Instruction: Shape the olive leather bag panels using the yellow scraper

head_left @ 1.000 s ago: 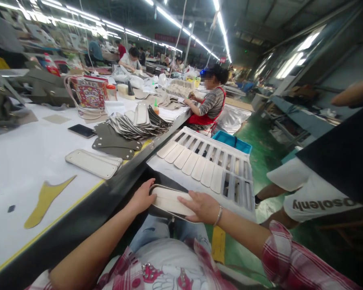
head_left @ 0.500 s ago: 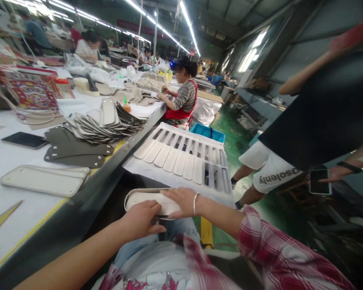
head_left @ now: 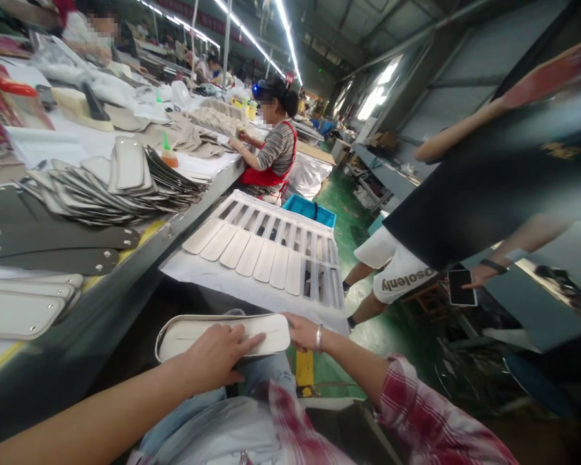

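Observation:
A long cream leather-like bag piece [head_left: 179,341] with rounded ends and a raised rim round its left end lies across my lap. A thin line runs along its middle. My left hand [head_left: 217,355] rests on top of it from the near side, index finger stretched out over the surface and thumb below the near edge. At the rounded right end my right hand [head_left: 301,332] grips the edge; its fingertips are partly hidden by the piece.
Ahead stands a white slotted rack [head_left: 314,258] with a row of cream strips [head_left: 261,255]. On the left table are stacked panels [head_left: 130,165], grey pieces [head_left: 53,226] and a glue bottle [head_left: 169,155]. A person holding a phone [head_left: 462,287] stands to the right; a seated co-worker [head_left: 275,142] is beyond.
My right hand has moved from the top of the bag piece to its right end. My left index finger now stretches over its surface. The view has shifted slightly.

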{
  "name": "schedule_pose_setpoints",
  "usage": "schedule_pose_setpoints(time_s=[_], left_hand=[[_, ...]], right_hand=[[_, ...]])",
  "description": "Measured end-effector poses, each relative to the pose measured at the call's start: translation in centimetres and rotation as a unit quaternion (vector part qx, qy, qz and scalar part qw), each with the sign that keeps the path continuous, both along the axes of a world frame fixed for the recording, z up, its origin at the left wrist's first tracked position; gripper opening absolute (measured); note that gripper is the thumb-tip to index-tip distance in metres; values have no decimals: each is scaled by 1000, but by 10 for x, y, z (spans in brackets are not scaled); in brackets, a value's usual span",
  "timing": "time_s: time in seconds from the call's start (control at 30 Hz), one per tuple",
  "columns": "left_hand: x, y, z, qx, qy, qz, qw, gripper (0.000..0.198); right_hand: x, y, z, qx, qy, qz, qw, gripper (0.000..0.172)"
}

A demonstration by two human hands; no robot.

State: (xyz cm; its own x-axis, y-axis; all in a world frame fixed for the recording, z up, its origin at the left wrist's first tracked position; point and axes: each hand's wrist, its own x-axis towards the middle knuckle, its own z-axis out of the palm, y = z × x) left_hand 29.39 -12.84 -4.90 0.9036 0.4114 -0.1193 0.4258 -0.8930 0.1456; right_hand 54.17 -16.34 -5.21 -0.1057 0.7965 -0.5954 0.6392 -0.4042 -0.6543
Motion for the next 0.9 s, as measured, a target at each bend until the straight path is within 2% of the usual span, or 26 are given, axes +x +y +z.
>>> schedule_pose_setpoints(time_s=[0.13,0.2,0.37,0.5,0.6,0.67,0.7,0.8,0.9], left_hand=[[2,4,-1,-37,-6,13,999,80],[4,7,-2,-51,-9,17,999,79],[6,14,0,-73,5,13,997,76],[7,19,3,-85,19,0,996,73],[9,19,5,-77,22,-14,997,67],[12,18,6,-55,30,-13,998,61],[13,17,7,-41,38,-10,998,59],[16,13,7,-6,62,-7,998,58],[16,9,5,7,61,-6,998,57]], right_hand=[[3,1,5,115,21,58,991,47],[7,2,13,145,20,86,985,45],[12,6,22,144,26,108,983,45],[10,7,19,86,1,42,995,50],[7,7,20,158,-10,74,985,47],[4,7,21,148,-13,85,985,46],[2,7,21,117,-11,64,991,46],[4,2,12,30,45,-56,997,49],[18,-6,-10,-8,186,-163,969,52]])
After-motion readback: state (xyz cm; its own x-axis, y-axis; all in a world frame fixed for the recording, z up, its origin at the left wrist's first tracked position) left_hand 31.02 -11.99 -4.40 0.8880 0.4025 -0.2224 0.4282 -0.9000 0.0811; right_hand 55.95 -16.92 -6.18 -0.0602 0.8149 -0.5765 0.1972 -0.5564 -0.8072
